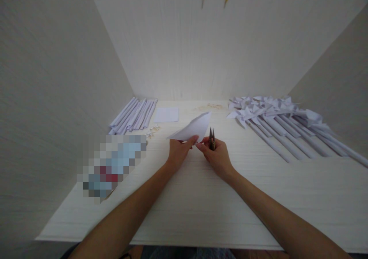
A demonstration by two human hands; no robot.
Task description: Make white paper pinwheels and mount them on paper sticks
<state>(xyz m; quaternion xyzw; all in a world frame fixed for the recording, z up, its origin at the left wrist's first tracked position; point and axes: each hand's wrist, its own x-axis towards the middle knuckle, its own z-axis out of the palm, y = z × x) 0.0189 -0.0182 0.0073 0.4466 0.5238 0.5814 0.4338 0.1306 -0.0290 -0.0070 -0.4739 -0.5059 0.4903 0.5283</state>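
While the left hand (181,150) pinches the paper (196,127) above the surface (186,205), the right hand (217,158) grips the snips (212,139), points forward, with thumb and fingertip at the paper's lower edge. Pinwheels (284,122) lie to the right, rolled tubes (134,115) to the left.

A piece of plain white paper (195,126), curved and tapering to points, slants upward in the grasp of the left hand (180,149), its lower edge beneath the thumb. One tip rises beyond the space between the hands; another juts out past the left hand's outer side. Small dark snips (212,139) nestle in the right hand (218,156), narrow blades slightly parted, tips aimed away from the fingers, just beside the paper.
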